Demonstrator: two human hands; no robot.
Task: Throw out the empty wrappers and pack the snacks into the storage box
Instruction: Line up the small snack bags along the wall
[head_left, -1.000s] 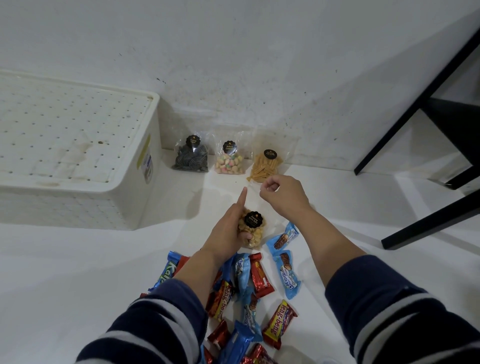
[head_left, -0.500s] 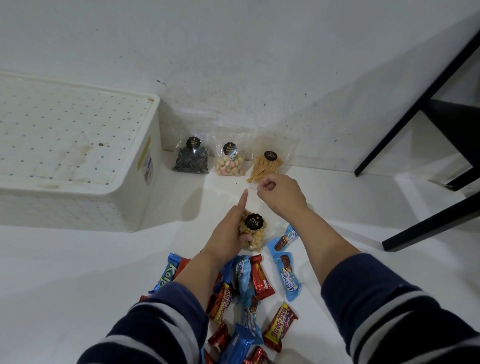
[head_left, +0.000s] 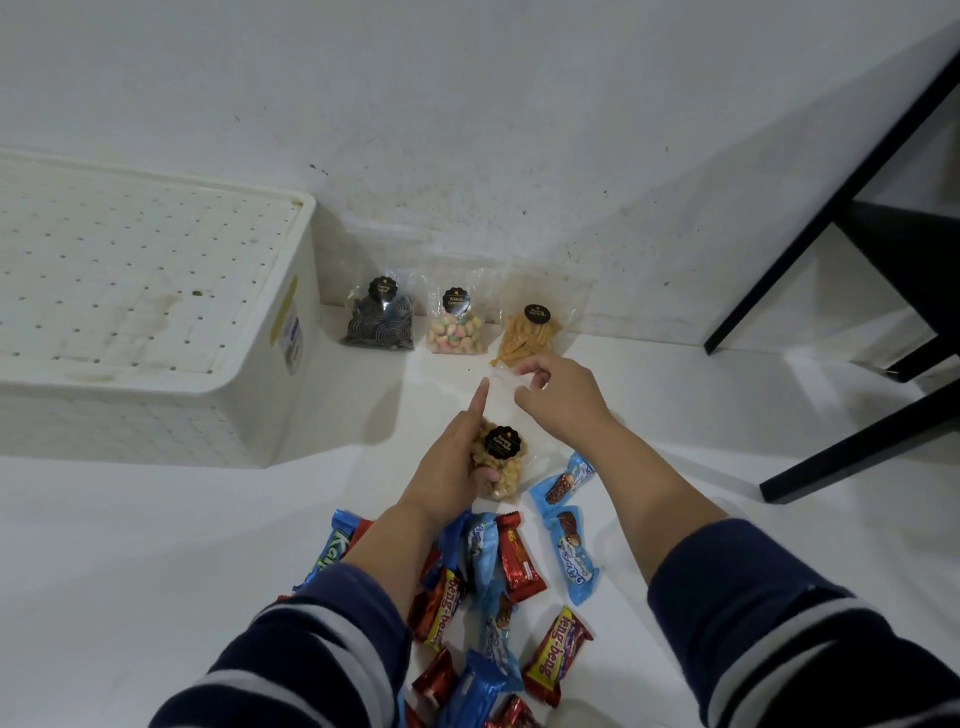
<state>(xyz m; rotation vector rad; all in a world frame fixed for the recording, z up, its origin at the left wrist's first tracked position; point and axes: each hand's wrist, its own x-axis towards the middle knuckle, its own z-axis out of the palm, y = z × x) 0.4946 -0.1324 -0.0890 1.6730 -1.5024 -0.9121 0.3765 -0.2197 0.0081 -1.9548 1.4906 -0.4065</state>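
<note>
The right hand (head_left: 563, 400) has moved closer to the wall edge and now pinches a clear wrapper (head_left: 511, 378). The left hand (head_left: 457, 467) still holds the nut bag (head_left: 501, 462). It looks like sorting; the storage box (head_left: 156, 322) is shut.

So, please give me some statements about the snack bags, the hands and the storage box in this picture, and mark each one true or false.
1. The left hand grips a clear bag of nuts. True.
2. The storage box stands open. False: its perforated lid is on.
3. Three clear snack bags lean against the wall: dark spiral snacks, pastel biscuits, yellow sticks. True.
4. The right hand lies flat on the floor. False: its fingers pinch the clear top of the nut bag.
5. The beng-beng bars are already in the box. False: they lie on the floor.
</note>
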